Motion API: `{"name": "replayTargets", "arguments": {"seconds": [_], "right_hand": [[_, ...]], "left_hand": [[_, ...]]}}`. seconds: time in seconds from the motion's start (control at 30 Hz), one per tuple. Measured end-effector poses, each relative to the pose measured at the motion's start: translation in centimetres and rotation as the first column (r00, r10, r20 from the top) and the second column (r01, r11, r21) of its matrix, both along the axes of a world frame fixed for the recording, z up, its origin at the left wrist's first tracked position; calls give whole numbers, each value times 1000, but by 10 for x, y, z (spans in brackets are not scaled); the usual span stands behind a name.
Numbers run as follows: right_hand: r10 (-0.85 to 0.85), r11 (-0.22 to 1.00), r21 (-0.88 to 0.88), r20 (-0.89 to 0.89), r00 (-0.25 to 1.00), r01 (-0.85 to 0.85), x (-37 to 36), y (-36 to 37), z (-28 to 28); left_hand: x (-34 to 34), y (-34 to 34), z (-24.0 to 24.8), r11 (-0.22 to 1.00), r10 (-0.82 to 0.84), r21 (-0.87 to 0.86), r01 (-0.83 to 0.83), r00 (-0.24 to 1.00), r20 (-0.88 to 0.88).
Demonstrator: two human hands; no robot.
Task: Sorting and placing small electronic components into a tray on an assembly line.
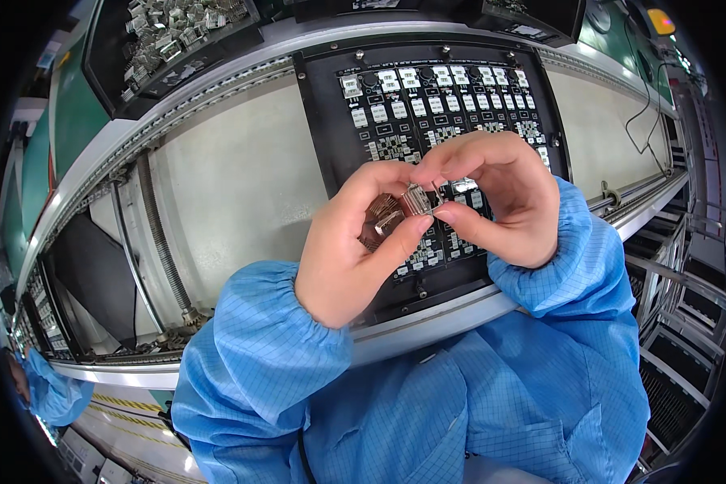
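My left hand (337, 256) is closed, holding a small ribbed silver metal part (417, 202) between thumb and fingers. More metal parts (383, 216) of the same look are cupped in its palm. My right hand (515, 202) meets it from the other side, thumb and fingertips curled in a pinch at the part's right end. Both hands hover over a black carrier (323, 133) set with rows of circuit boards (436, 105) bearing white square components. My hands hide the carrier's middle and part of its lower half.
The carrier sits on a conveyor line with metal rails (226, 89). A black bin (109, 56) heaped with silver metal parts (173, 28) stands at the far left. Another black bin (532, 24) is at the far right. A co-worker's blue sleeve (56, 391) shows at the lower left.
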State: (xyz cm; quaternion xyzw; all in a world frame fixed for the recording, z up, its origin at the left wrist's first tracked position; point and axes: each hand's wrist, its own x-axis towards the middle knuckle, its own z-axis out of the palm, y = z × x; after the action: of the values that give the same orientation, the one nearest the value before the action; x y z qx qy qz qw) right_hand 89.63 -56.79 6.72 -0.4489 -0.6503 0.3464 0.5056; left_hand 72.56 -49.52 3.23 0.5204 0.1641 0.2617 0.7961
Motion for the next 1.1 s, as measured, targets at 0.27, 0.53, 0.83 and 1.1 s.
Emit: {"name": "replayTargets", "arguments": {"seconds": [0.27,0.53,0.83,1.1], "right_hand": [[13,999,47,19,1000,-14,-1,2,3],[-194,941,-322,-259,946,104,7,2,16],[-228,880,-474,-447,865,-13,23,4,9],[-166,907,-422,-326,930,14,34,12,17]], "left_hand": [[-3,4,0,854,159,517,-49,973,-170],[-7,50,-13,746,632,-138,-652,758,-161],[0,43,-37,720,411,-474,-507,862,-297],[20,36,-48,656,201,-731,-190,977,-73]]}}
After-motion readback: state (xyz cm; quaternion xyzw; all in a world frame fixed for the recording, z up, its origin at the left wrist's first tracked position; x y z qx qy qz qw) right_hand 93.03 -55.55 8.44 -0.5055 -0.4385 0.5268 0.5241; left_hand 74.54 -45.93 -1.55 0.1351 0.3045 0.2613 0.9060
